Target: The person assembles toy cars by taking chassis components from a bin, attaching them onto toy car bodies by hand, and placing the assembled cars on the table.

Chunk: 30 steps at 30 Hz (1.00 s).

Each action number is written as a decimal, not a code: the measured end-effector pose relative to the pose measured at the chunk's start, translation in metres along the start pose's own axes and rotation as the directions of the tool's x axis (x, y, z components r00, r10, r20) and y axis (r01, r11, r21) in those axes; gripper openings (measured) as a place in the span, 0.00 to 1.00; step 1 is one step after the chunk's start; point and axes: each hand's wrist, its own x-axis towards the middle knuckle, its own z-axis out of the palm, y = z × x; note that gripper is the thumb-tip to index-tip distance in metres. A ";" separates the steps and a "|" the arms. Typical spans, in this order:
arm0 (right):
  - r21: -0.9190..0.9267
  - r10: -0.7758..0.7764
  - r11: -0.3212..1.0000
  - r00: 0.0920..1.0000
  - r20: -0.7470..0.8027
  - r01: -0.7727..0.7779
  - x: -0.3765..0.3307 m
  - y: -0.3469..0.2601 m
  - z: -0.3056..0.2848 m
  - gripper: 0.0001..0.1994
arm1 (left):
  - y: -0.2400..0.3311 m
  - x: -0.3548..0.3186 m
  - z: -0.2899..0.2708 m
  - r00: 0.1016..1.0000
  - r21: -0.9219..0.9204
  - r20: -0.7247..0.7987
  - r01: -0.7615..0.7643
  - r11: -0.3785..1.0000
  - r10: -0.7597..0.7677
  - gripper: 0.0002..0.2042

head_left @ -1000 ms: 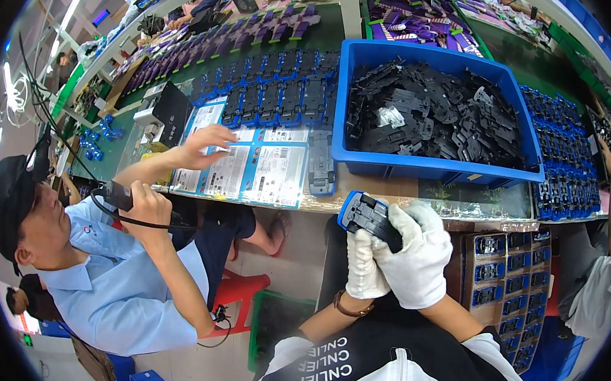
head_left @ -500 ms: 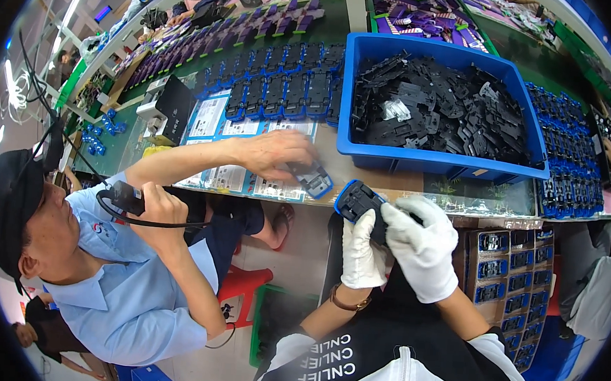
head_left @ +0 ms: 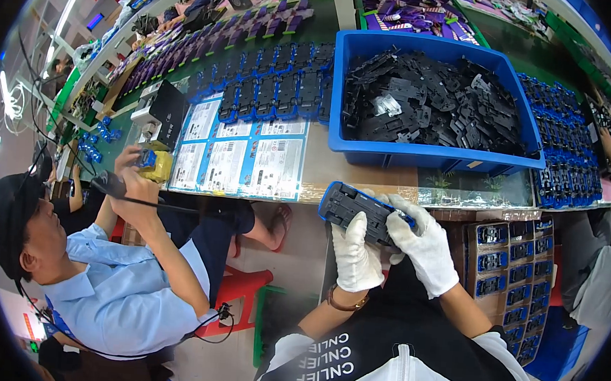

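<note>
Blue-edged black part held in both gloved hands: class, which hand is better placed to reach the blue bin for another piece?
Probably the right hand: it sits nearer the blue bin, while the left hand cradles the black part from below.

Head camera looks steeply down, close over the workbench (head_left: 363, 177) edge.

Co-worker's hand (head_left: 136, 161) withdrawn from bench, now on yellow part (head_left: 155, 166).

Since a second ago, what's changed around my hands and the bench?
The co-worker's arm, which reached across the instruction sheets, has pulled back to a yellow device at the bench edge. Your left hand and right hand still grip the blue-and-black part. The blue bin stayed put.
</note>
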 end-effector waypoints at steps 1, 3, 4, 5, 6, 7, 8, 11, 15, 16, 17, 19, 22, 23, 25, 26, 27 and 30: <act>0.001 -0.001 1.000 1.000 -0.001 0.001 0.001 0.002 0.000 0.32 | -0.001 0.000 0.003 0.999 0.001 -0.032 -0.021 1.000 0.021 0.20; -0.138 -0.196 0.971 0.981 0.004 0.194 0.000 0.009 0.000 0.31 | -0.002 0.000 0.006 0.997 0.003 -0.064 -0.042 0.999 0.042 0.19; -0.247 -0.409 0.881 0.912 0.030 0.403 0.004 0.017 -0.001 0.31 | -0.001 0.001 0.006 0.995 0.038 -0.085 -0.054 0.998 0.057 0.19; -0.247 -0.408 0.882 0.913 0.030 0.402 0.002 0.016 -0.001 0.31 | -0.001 0.002 0.007 0.992 0.073 -0.104 -0.065 0.995 0.073 0.19; -0.127 -0.312 0.941 0.949 0.041 0.315 -0.002 0.008 0.001 0.32 | -0.002 0.003 0.007 0.991 0.089 -0.103 -0.080 0.993 0.089 0.18; -0.007 -0.215 0.976 0.974 0.065 0.216 -0.004 0.003 0.003 0.32 | -0.001 0.002 0.007 0.991 0.089 -0.104 -0.080 0.993 0.089 0.18; -0.007 -0.214 0.977 0.975 0.065 0.215 -0.005 0.003 0.005 0.32 | 0.000 0.001 0.006 0.993 0.067 -0.072 -0.089 0.994 0.094 0.18; 0.129 -0.132 0.983 0.991 -0.007 0.132 -0.006 0.011 0.006 0.34 | -0.004 0.005 0.006 0.988 0.062 -0.089 -0.124 0.990 0.129 0.18; -0.474 -0.630 0.698 0.775 -0.052 0.537 -0.004 0.018 0.003 0.33 | -0.004 0.007 0.002 0.987 -0.058 -0.155 -0.051 0.997 0.041 0.18; -0.686 -0.807 0.425 0.590 0.009 0.591 -0.007 0.014 0.004 0.32 | -0.001 0.004 0.003 0.988 -0.073 -0.155 -0.030 0.997 0.019 0.19; -0.683 -0.807 0.424 0.591 0.013 0.594 -0.009 0.010 0.004 0.32 | 0.000 0.003 0.003 0.987 -0.072 -0.157 -0.035 0.997 0.023 0.19; -0.717 -0.884 0.227 0.449 0.132 0.659 -0.012 0.008 0.001 0.30 | -0.001 0.001 0.002 0.988 -0.098 -0.155 -0.030 0.995 0.015 0.20; -0.751 -0.914 0.164 0.384 0.127 0.640 -0.007 0.016 0.000 0.28 | -0.001 -0.001 0.006 0.986 -0.023 -0.132 -0.109 0.994 0.105 0.22; -0.766 -0.916 0.129 0.371 0.151 0.630 -0.007 0.017 -0.001 0.27 | -0.001 -0.001 0.005 0.986 -0.022 -0.133 -0.107 0.994 0.103 0.22; -0.772 -0.919 0.131 0.369 0.141 0.622 -0.008 0.012 0.002 0.27 | -0.003 0.000 0.001 0.982 0.034 -0.147 -0.116 0.993 0.120 0.23; -0.778 -0.922 0.132 0.365 0.132 0.615 -0.008 0.010 0.003 0.27 | -0.003 0.000 -0.001 0.982 0.034 -0.147 -0.114 0.993 0.118 0.23; -0.776 -0.921 0.133 0.366 0.133 0.616 -0.009 0.009 0.003 0.27 | -0.002 -0.001 -0.001 0.986 0.013 -0.129 -0.105 0.994 0.106 0.23; -0.804 -0.920 0.080 0.353 0.167 0.589 -0.010 0.009 0.004 0.25 | -0.001 -0.003 0.003 0.985 0.002 -0.111 -0.134 0.991 0.134 0.22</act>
